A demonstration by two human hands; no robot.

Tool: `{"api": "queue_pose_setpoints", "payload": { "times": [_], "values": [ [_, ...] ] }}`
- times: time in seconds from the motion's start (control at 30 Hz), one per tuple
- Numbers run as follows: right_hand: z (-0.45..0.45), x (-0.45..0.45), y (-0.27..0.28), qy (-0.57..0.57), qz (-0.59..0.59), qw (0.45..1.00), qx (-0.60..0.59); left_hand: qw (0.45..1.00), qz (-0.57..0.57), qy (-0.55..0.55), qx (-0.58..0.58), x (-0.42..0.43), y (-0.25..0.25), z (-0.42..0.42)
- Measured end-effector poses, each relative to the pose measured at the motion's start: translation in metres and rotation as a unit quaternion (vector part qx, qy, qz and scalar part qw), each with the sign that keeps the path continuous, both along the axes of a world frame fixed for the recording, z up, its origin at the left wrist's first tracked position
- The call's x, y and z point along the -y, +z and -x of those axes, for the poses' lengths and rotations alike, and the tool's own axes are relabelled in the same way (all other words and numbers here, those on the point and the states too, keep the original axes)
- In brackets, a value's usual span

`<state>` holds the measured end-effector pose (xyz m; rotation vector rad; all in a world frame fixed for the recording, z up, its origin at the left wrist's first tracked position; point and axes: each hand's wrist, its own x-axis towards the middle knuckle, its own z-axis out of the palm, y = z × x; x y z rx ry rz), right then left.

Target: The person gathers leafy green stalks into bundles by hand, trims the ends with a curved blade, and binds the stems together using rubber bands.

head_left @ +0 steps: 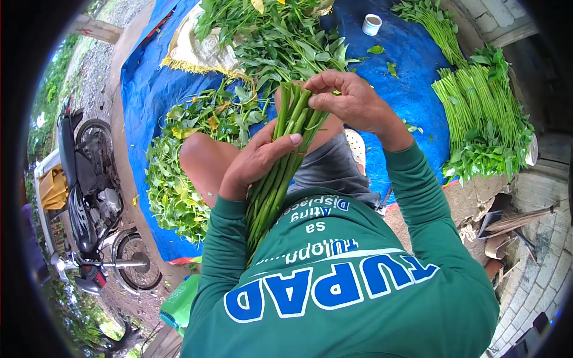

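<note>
A bunch of long green stems (277,173) lies against my green shirt, its cut ends pointing up and away from me. My left hand (259,158) is wrapped round the middle of the bunch, thumb across the top. At the cut ends, my right hand (346,98) pinches with thumb and index finger beside the outermost stems. Loose leafy stems (286,53) are heaped just beyond my hands. Another pile of leaves (173,173), partly yellow, spreads beyond my left knee.
Bundled greens (480,113) lie at the right on the blue tarp (412,95), with another bundle (433,30) above. A white cup (371,24) stands at the top. A sack (206,51) lies upper left. A motorcycle (89,203) is parked at the left.
</note>
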<state>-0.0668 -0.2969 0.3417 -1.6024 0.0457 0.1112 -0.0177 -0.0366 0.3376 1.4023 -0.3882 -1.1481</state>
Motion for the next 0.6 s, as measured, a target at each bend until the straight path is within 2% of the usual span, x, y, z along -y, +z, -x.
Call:
{"api": "queue_pose_setpoints", "payload": {
  "times": [0.03,0.17,0.27,0.47,0.57,0.6],
  "values": [
    [0.002,0.002,-0.001,0.003,-0.007,1.0,-0.008,1.0,0.005,0.006,0.012,0.002,0.0,0.003],
    [0.002,0.003,0.01,-0.012,0.128,0.992,-0.009,1.0,0.017,0.015,0.021,0.008,0.008,0.01],
    [0.002,0.009,0.024,0.025,0.143,0.989,-0.035,0.999,0.019,0.019,0.022,0.007,0.004,0.01],
    [-0.007,0.014,0.001,0.033,0.117,0.991,-0.059,0.999,0.011,0.002,0.032,0.009,0.009,0.011],
    [-0.002,0.019,0.007,0.061,0.12,0.991,0.015,0.999,0.005,-0.009,0.035,0.009,0.009,0.009],
    [0.0,0.022,0.006,0.062,0.082,0.995,0.014,0.999,0.002,-0.011,0.032,0.008,0.009,0.01]
  ]
}}
